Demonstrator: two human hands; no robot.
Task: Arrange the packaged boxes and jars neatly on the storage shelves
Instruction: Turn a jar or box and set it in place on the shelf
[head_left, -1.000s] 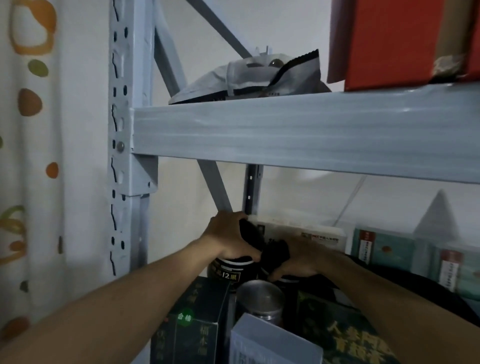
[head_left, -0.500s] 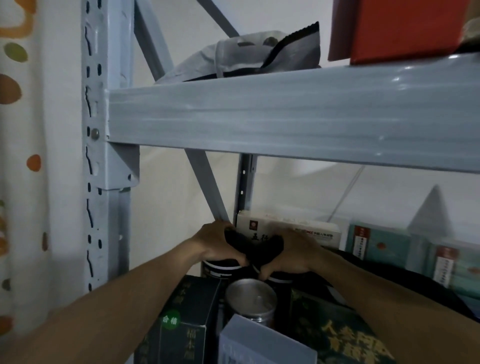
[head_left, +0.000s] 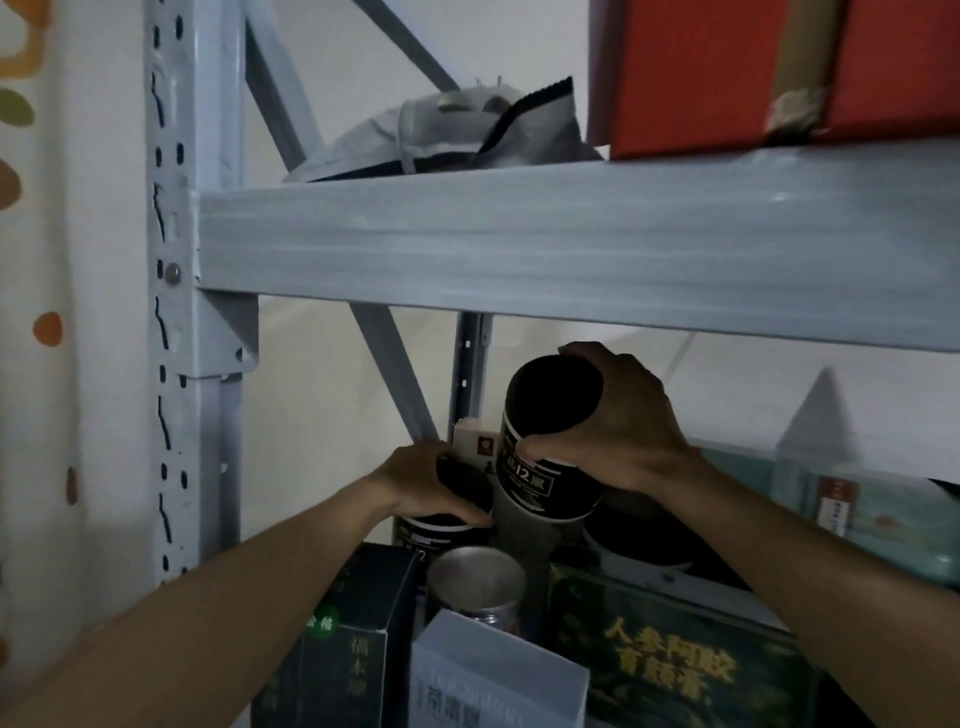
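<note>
My right grip (head_left: 621, 423) is clasped round a black cylindrical jar with a white band (head_left: 545, 452), fingers over its top rim and thumb on the band. The jar is tilted and raised in the air under the beam of the grey steel shelving (head_left: 571, 244). My left grip (head_left: 428, 480) is curled over the dark lid of a second black banded jar (head_left: 441, 527). That one stands upright at the left rear of the lower level, just in front of a cream carton (head_left: 474, 441).

I judge the job about midway. The teal boxes (head_left: 831, 499) along the back right look lined up, and a third black jar (head_left: 639, 543) sits below my right wrist. The raised jar has no place yet; the gap between the two standing jars looks like its likely spot.

The front is crowded and seems unsorted. A silver-lidded tin (head_left: 475, 577), a tall dark green carton (head_left: 348, 639), a pale translucent box (head_left: 498, 680) and a flat dark green box with gold lettering (head_left: 670, 665) press close together there.
</note>
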